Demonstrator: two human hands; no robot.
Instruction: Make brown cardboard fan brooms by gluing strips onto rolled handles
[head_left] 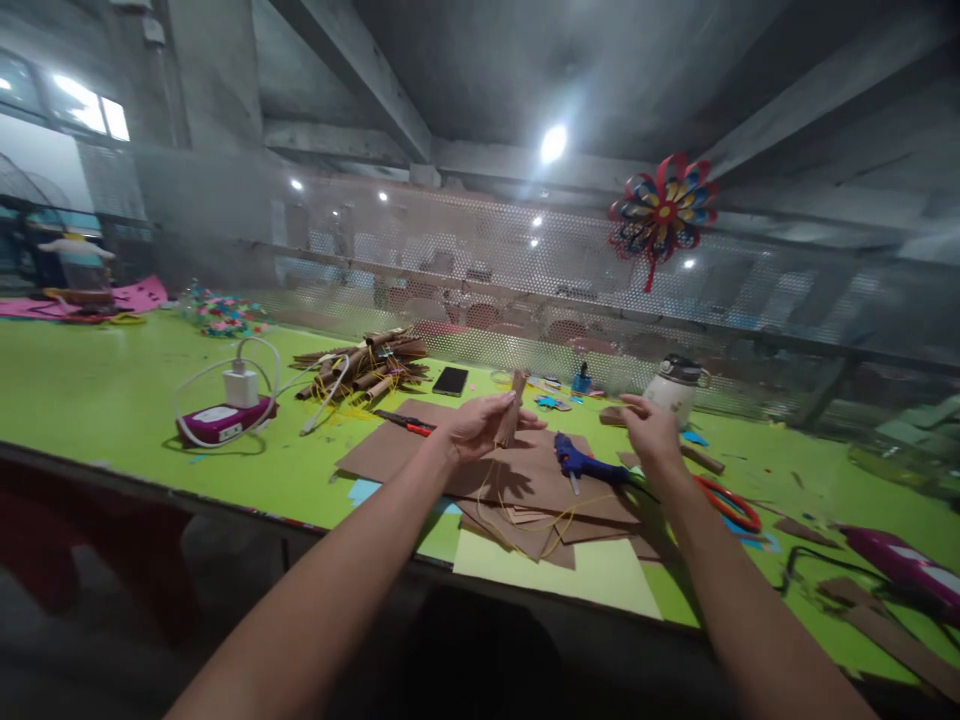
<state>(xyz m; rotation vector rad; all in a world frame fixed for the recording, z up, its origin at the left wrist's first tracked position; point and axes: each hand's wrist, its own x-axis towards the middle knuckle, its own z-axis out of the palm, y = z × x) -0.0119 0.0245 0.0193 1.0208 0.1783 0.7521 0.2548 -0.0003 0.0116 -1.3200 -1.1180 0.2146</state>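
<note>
Left hand [480,425] gripped an upright brown roll [514,410]; right hand [651,428] pinched yellow string [525,540] above brown sheets [420,450].

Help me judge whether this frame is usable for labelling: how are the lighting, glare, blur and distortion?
Head view: a ceiling lamp flares white, and the window is blown out; the green table is evenly lit, with the left hand casting a soft shadow on the brown paper. The edges bend from wide-angle distortion, the mesh wall looks hazy, and the right hand is slightly blurred.
</note>
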